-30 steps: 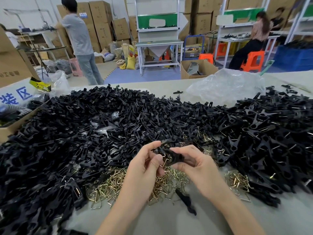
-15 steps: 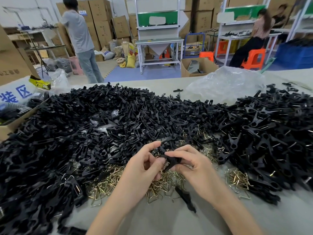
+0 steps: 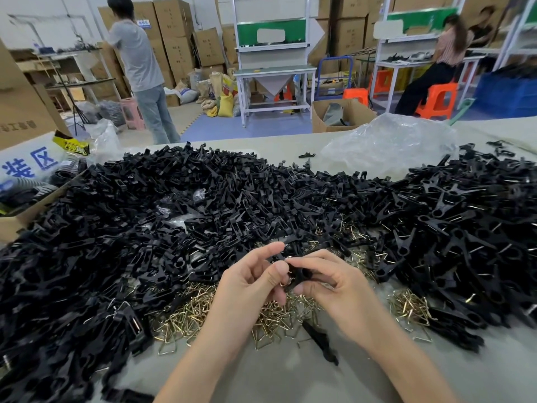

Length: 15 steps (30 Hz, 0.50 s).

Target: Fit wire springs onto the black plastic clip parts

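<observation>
1. Centrally, two hands meet above the table [image 3: 276, 379] — left hand [image 3: 250, 289] and right hand [image 3: 340, 289] both pinch one clip [image 3: 300, 274], with one spring [image 3: 286, 283] at its near end by the left thumb.
2. Black parts in the pile [image 3: 203, 213] are past counting; it rings the hands left, far and right.
3. Two spring heaps: a big heap [image 3: 200, 312] under the hands, a small heap [image 3: 408, 308] to the right.
4. One loose part [image 3: 321, 343] lies on bare table between the forearms — the open room is there.

white sign [image 3: 27, 165] | blue characters "装区" | other print unreadable
</observation>
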Each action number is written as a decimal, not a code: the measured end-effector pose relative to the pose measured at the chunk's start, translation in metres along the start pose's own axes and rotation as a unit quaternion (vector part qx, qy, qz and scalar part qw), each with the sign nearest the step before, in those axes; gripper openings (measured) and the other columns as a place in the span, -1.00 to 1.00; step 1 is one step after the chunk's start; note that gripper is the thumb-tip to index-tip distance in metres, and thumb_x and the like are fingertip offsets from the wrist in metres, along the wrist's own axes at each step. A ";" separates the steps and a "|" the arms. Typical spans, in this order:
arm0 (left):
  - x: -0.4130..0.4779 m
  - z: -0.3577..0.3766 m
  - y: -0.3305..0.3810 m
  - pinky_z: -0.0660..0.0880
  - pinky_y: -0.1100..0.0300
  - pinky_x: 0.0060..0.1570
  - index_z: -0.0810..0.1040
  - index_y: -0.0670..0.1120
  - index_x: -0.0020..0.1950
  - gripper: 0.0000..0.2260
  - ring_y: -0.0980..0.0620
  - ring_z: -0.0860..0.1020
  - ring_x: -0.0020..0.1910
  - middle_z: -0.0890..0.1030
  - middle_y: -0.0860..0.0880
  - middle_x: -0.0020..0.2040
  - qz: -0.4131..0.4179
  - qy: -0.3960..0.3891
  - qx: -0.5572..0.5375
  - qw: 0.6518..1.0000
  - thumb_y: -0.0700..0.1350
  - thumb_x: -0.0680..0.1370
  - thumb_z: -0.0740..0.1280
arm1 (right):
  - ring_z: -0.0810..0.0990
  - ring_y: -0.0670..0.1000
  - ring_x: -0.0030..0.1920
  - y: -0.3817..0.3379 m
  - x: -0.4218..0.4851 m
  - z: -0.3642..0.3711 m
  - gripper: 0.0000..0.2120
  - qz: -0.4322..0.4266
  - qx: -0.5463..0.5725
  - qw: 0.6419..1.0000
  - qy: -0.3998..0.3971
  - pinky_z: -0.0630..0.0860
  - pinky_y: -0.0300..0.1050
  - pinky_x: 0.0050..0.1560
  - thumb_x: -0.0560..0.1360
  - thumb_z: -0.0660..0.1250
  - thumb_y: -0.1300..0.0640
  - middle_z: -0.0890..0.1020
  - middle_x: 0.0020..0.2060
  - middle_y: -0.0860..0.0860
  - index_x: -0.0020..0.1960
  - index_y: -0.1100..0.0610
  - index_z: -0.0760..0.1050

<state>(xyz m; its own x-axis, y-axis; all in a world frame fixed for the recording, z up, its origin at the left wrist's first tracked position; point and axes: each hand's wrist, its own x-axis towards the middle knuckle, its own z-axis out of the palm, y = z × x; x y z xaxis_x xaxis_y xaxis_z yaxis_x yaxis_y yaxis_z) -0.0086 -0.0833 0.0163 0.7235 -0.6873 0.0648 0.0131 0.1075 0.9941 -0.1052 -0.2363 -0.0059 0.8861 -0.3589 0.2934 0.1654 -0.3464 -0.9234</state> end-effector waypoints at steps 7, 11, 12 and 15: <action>-0.001 0.003 -0.001 0.60 0.21 -0.10 0.71 0.03 0.15 -0.62 0.11 0.58 -0.29 0.63 -0.01 -0.22 -0.026 -0.034 -0.101 0.994 0.01 0.34 0.53 | 0.67 -0.07 0.10 -0.004 -0.001 -0.002 -0.55 -0.005 -0.019 1.000 0.022 0.59 -0.08 0.19 0.48 0.50 0.25 0.64 0.08 -0.20 0.19 -0.25 0.62; 0.000 0.004 -0.002 0.60 0.20 -0.08 0.71 0.01 0.17 -0.64 0.10 0.61 -0.22 0.63 0.02 -0.19 -0.032 -0.051 -0.114 0.992 -0.05 0.38 0.54 | 0.63 -0.11 0.14 -0.005 -0.002 -0.003 -0.56 -0.015 -0.049 0.998 0.033 0.50 -0.25 0.20 0.48 0.50 0.20 0.64 0.09 -0.24 0.19 -0.28 0.60; 0.000 0.004 -0.004 0.61 0.19 -0.08 0.70 0.01 0.16 -0.67 0.09 0.62 -0.19 0.63 0.02 -0.19 -0.033 -0.056 -0.115 0.991 -0.05 0.40 0.55 | 0.63 -0.12 0.14 -0.006 -0.002 -0.003 -0.57 -0.018 -0.045 0.998 0.035 0.50 -0.28 0.19 0.49 0.50 0.21 0.64 0.08 -0.24 0.18 -0.28 0.61; 0.000 0.009 -0.007 0.62 0.11 -0.10 0.69 0.02 0.14 -0.63 0.08 0.58 -0.21 0.58 0.01 -0.21 -0.046 -0.060 -0.108 0.991 0.10 0.38 0.56 | 0.61 -0.17 0.18 -0.007 -0.003 0.000 -0.55 -0.021 -0.039 0.998 0.035 0.49 -0.25 0.21 0.49 0.48 0.24 0.66 0.09 -0.25 0.15 -0.30 0.63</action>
<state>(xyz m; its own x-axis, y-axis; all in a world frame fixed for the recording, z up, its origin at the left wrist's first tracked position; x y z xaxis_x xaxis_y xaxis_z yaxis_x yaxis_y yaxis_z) -0.0151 -0.0906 0.0101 0.6256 -0.7802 -0.0023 0.2312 0.1825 0.9556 -0.1093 -0.2330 -0.0005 0.8461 -0.4010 0.3511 0.1653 -0.4287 -0.8882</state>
